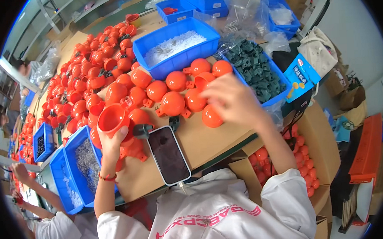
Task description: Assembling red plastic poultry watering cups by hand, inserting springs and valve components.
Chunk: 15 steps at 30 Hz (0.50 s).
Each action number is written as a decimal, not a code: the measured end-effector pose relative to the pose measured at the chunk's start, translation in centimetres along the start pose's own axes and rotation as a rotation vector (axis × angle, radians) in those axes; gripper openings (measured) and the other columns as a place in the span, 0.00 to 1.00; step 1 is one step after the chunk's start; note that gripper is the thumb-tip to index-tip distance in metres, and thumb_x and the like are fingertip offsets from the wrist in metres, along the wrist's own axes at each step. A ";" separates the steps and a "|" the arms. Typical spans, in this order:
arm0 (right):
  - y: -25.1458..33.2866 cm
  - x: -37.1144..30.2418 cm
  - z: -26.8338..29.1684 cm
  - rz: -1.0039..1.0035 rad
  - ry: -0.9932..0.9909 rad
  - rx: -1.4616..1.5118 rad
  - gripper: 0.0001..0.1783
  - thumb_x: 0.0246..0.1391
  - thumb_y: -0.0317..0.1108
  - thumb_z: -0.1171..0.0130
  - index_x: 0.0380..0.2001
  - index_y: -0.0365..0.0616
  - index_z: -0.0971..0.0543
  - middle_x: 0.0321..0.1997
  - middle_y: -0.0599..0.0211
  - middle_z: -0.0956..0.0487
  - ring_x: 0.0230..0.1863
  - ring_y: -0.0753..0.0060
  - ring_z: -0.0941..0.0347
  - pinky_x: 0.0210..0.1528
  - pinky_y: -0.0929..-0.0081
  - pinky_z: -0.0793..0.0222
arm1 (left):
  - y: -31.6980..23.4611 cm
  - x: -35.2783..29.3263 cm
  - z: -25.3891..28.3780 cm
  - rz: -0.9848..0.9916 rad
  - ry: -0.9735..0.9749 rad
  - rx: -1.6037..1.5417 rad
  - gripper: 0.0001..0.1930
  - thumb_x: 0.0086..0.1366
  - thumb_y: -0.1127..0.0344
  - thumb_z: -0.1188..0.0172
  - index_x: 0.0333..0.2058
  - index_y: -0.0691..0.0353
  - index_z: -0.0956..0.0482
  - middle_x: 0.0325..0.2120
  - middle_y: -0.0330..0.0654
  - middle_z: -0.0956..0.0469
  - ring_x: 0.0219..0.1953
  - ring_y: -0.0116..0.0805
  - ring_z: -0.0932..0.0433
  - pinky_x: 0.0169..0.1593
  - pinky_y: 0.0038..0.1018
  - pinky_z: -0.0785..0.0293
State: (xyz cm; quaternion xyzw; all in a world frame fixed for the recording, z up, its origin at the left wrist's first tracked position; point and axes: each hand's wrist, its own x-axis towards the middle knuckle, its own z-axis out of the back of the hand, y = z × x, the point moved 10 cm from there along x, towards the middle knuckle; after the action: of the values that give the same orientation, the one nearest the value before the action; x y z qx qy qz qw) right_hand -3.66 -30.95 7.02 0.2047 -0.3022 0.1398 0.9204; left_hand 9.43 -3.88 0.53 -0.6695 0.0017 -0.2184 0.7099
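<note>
My left hand (111, 142) is closed around a hollow orange-red plastic cup (113, 118), its open mouth tilted up. My right hand (236, 98) is over the cluster of orange-red parts, next to another open cup (203, 79); its fingers are smeared by motion, so I cannot tell whether they touch it. Round orange-red plastic parts (172, 103) with small tabs lie between the hands. Beside my left hand is a dark green plastic piece (142, 130), and another dark green piece (174, 122) lies by the top edge of a phone (169, 155).
Blue bins hold white bits (213, 39), dark green clips (288, 88) and small grey pieces (85, 134). A large heap of orange-red parts (81, 77) covers the left. Below right stands a cardboard box (325, 155) of red balls. Another person's arm (46, 194) is at left.
</note>
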 end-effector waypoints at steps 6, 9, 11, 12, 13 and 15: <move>8.3 -0.3 -12.2 0.480 0.234 -0.403 0.09 0.41 0.33 0.47 0.29 0.49 0.23 0.36 0.76 0.29 0.44 0.74 0.35 0.49 0.76 0.41 | -2.4 -2.5 -0.7 -0.010 -0.027 -0.031 0.29 0.46 0.60 0.36 0.46 0.67 0.34 0.39 0.42 0.27 0.42 0.31 0.28 0.47 0.27 0.34; 8.7 -0.8 -13.1 0.536 0.239 -0.531 0.06 0.39 0.32 0.47 0.25 0.50 0.23 0.31 0.77 0.30 0.38 0.76 0.35 0.44 0.75 0.40 | -3.2 -4.5 -1.0 -0.011 0.004 -0.027 0.30 0.46 0.59 0.35 0.47 0.67 0.34 0.39 0.42 0.28 0.43 0.32 0.28 0.48 0.28 0.34; 7.9 -1.5 -13.1 0.492 0.298 -0.578 0.05 0.39 0.33 0.47 0.23 0.49 0.23 0.30 0.77 0.29 0.38 0.76 0.35 0.41 0.76 0.40 | -2.9 -5.6 -0.7 0.006 -0.006 0.012 0.31 0.46 0.59 0.35 0.47 0.67 0.34 0.40 0.42 0.28 0.43 0.32 0.29 0.49 0.28 0.35; 7.5 -1.8 -13.1 0.467 0.326 -0.606 0.05 0.39 0.33 0.47 0.23 0.49 0.23 0.29 0.77 0.29 0.38 0.76 0.35 0.40 0.77 0.40 | -2.5 -6.1 -0.6 0.011 -0.009 0.028 0.31 0.46 0.59 0.35 0.48 0.67 0.34 0.40 0.42 0.28 0.43 0.32 0.29 0.49 0.28 0.35; 7.7 -2.4 -12.7 0.465 0.249 -0.557 0.04 0.39 0.33 0.46 0.20 0.48 0.24 0.27 0.76 0.29 0.37 0.75 0.34 0.36 0.78 0.41 | -2.3 -6.8 -0.2 -0.007 -0.026 0.026 0.32 0.45 0.60 0.35 0.48 0.68 0.35 0.41 0.42 0.28 0.45 0.32 0.30 0.51 0.28 0.36; 7.6 -3.3 -12.4 0.418 0.200 -0.515 0.03 0.39 0.33 0.47 0.21 0.49 0.24 0.27 0.74 0.28 0.36 0.74 0.34 0.36 0.77 0.40 | -2.3 -7.8 -0.4 -0.006 -0.032 0.020 0.32 0.45 0.60 0.34 0.48 0.67 0.35 0.41 0.42 0.28 0.46 0.31 0.30 0.51 0.28 0.37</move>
State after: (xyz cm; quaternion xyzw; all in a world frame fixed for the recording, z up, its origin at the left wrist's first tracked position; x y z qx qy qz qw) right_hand -2.91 -19.05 -1.86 -0.1153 -0.2715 0.2639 0.9183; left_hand 1.58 -1.82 0.41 -0.6658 -0.0138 -0.2101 0.7158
